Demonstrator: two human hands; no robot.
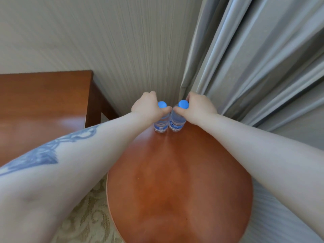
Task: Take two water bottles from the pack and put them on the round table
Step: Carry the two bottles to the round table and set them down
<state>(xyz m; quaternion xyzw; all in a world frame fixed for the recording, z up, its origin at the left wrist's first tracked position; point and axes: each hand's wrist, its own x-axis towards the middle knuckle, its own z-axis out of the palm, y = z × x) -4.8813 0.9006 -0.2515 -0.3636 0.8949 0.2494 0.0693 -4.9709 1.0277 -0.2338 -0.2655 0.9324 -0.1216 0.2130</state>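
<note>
Two clear water bottles with blue caps stand upright side by side at the far edge of the round wooden table (175,181). My left hand (149,106) is closed around the neck of the left bottle (161,124). My right hand (198,109) grips the neck of the right bottle (176,123). Both bottle bases rest on the tabletop, and the bottles nearly touch each other. The pack is not in view.
A rectangular wooden desk (43,102) stands to the left, separated from the round table by a gap of patterned carpet (91,207). A striped wall (114,50) lies behind the bottles, and grey curtains (254,67) hang at the right.
</note>
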